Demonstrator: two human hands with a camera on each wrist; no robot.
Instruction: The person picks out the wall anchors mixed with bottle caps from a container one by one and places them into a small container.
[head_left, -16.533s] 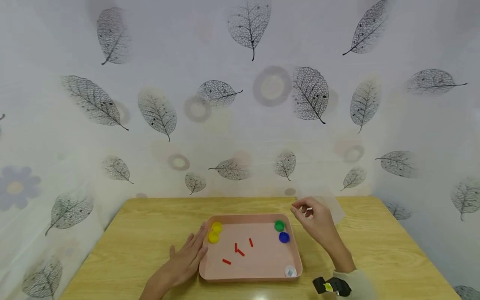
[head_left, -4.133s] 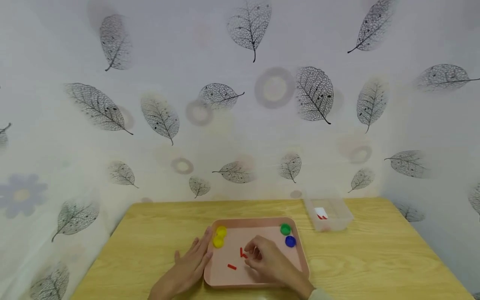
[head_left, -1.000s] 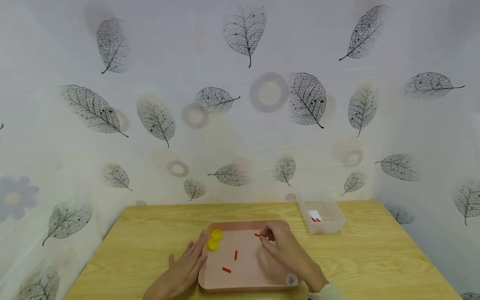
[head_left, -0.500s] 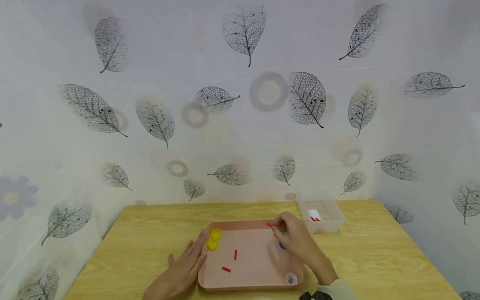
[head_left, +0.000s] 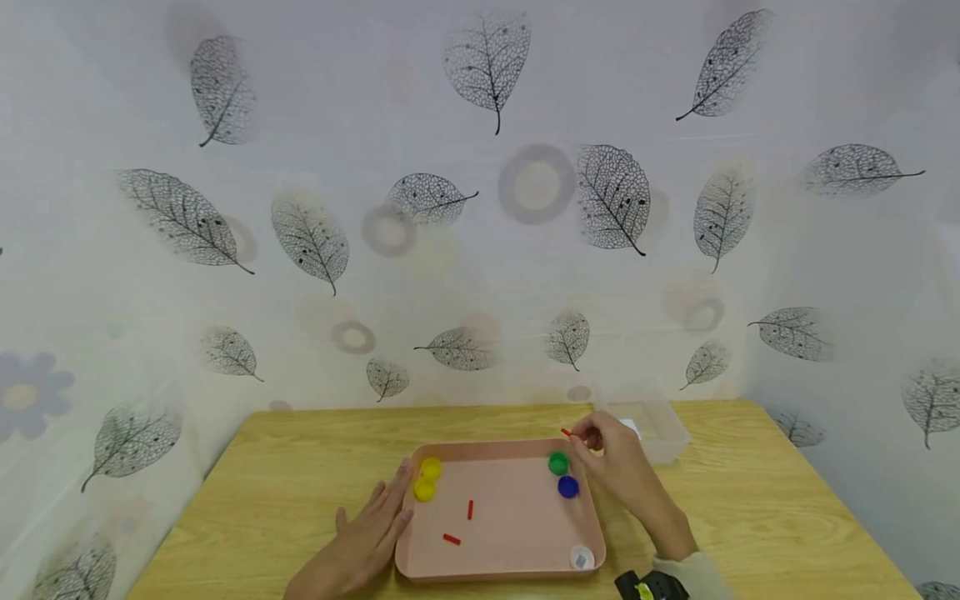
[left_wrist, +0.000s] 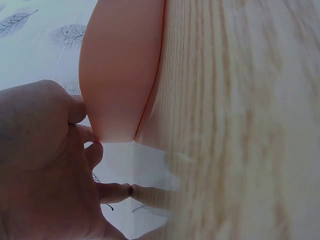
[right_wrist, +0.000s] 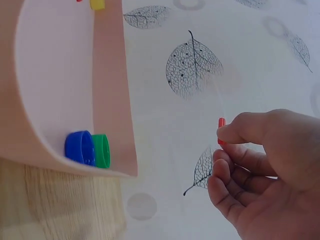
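Note:
My right hand [head_left: 622,467] pinches a small red stick [head_left: 566,432] between thumb and forefinger, raised over the back right corner of the pink tray [head_left: 600,525]. In the right wrist view the red stick [right_wrist: 221,122] pokes out past the thumb tip. My left hand [head_left: 360,537] lies with extended fingers against the tray's left side. In the left wrist view, fingers of the left hand [left_wrist: 45,165] touch the tray wall [left_wrist: 120,75]. Two more red sticks, one upright in view [head_left: 470,509] and one slanted stick [head_left: 452,540], lie on the tray floor.
Two yellow caps [head_left: 427,479] sit at the tray's left end. A green cap [head_left: 558,463] and a blue cap [head_left: 567,487] stand at its right, with a clear round piece [head_left: 582,557] in the front corner. Behind my right hand is a translucent box [head_left: 663,442].
My right hand has carried the red stick from over the tray back and right, toward the translucent box. Fewer red sticks lie on the tray than at first. The left hand keeps its place.

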